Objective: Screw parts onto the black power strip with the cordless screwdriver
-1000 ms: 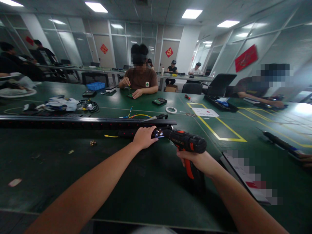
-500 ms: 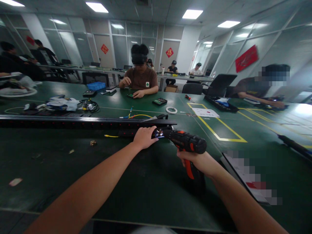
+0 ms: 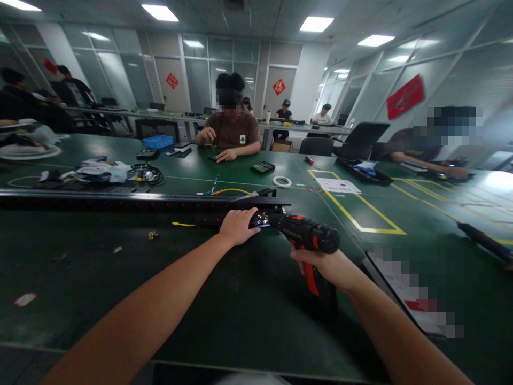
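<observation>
My right hand (image 3: 318,262) is wrapped round the handle of a black and orange cordless drill (image 3: 306,231), which points left. The drill's front end meets a small blue part with shiny metal pieces (image 3: 262,220). Over the left side of that part, my left hand (image 3: 237,225) is closed, gripping the end of a dark strip (image 3: 206,220). Just behind lies a long black rail (image 3: 144,201) with red marks along its side. A yellow wire (image 3: 183,224) sticks out left of my left hand. Several small brass screws (image 3: 153,235) lie in a heap farther left.
Behind the rail are a cable bundle (image 3: 148,174), a white tape roll (image 3: 281,182), a black box (image 3: 262,167) and a blue basket (image 3: 158,141). A framed sheet (image 3: 404,291) lies by my right forearm. Across the table sits a co-worker (image 3: 228,128); another (image 3: 420,144) works at the right.
My hands and the drill have stayed in place. The co-worker across the table has shifted a hand slightly.
</observation>
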`<action>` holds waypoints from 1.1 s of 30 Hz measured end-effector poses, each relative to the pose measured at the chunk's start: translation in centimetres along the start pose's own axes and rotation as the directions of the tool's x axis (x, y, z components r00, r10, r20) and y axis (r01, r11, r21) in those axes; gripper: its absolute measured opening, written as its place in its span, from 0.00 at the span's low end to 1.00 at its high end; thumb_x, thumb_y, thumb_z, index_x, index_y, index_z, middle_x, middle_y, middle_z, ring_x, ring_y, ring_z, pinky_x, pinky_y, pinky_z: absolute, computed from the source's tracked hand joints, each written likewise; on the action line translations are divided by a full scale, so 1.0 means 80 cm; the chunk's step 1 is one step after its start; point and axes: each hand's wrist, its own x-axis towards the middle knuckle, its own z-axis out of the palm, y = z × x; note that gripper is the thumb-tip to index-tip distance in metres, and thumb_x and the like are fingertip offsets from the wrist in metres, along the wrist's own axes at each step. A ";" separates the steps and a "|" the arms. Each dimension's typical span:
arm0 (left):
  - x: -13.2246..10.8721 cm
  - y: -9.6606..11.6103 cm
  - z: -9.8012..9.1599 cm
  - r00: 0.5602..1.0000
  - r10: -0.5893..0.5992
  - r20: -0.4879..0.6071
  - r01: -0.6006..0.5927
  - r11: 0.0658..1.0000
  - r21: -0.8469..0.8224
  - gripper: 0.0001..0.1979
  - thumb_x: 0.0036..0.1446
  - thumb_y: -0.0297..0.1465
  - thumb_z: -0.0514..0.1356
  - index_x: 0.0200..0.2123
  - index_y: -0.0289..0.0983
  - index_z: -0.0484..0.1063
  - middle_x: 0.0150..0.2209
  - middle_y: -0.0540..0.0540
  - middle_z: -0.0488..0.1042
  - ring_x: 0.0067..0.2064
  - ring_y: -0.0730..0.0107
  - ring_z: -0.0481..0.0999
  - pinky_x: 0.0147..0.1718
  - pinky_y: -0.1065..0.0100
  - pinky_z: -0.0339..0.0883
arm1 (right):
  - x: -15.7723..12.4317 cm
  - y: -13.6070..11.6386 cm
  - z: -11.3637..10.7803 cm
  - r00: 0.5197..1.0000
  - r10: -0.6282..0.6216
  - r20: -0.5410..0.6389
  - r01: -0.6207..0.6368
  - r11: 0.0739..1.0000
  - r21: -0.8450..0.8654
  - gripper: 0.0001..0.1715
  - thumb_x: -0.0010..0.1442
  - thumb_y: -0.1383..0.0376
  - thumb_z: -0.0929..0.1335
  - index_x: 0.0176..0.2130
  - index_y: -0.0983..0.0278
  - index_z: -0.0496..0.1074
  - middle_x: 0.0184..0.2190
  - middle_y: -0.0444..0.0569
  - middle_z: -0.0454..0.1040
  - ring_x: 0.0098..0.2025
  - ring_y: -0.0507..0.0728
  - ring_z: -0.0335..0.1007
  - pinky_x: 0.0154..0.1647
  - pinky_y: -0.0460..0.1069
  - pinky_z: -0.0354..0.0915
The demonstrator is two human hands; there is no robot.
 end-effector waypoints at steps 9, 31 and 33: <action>0.000 0.000 0.001 1.000 0.002 0.007 -0.002 1.000 0.008 0.34 0.70 0.49 0.64 0.71 0.40 0.64 0.61 0.38 0.80 0.59 0.46 0.80 0.58 0.52 0.68 | 0.000 0.001 0.001 1.000 -0.014 0.015 0.013 0.999 0.035 0.12 0.52 0.58 0.75 0.34 0.62 0.76 0.21 0.43 0.74 0.26 0.57 0.71 0.30 0.51 0.67; -0.002 0.002 -0.003 1.000 -0.011 0.016 0.011 1.000 0.008 0.35 0.70 0.48 0.63 0.73 0.41 0.62 0.61 0.39 0.80 0.59 0.47 0.80 0.59 0.52 0.67 | -0.002 -0.002 0.000 1.000 -0.006 0.003 0.006 1.000 -0.018 0.12 0.53 0.56 0.75 0.33 0.60 0.75 0.23 0.43 0.74 0.28 0.59 0.72 0.31 0.53 0.67; -0.002 0.002 -0.003 1.000 -0.010 0.019 0.010 1.000 0.010 0.35 0.70 0.49 0.63 0.73 0.41 0.61 0.61 0.39 0.80 0.59 0.46 0.80 0.58 0.52 0.67 | -0.003 -0.004 0.002 1.000 -0.008 -0.005 0.007 0.999 -0.034 0.12 0.53 0.56 0.75 0.33 0.60 0.75 0.23 0.43 0.74 0.27 0.58 0.72 0.31 0.53 0.67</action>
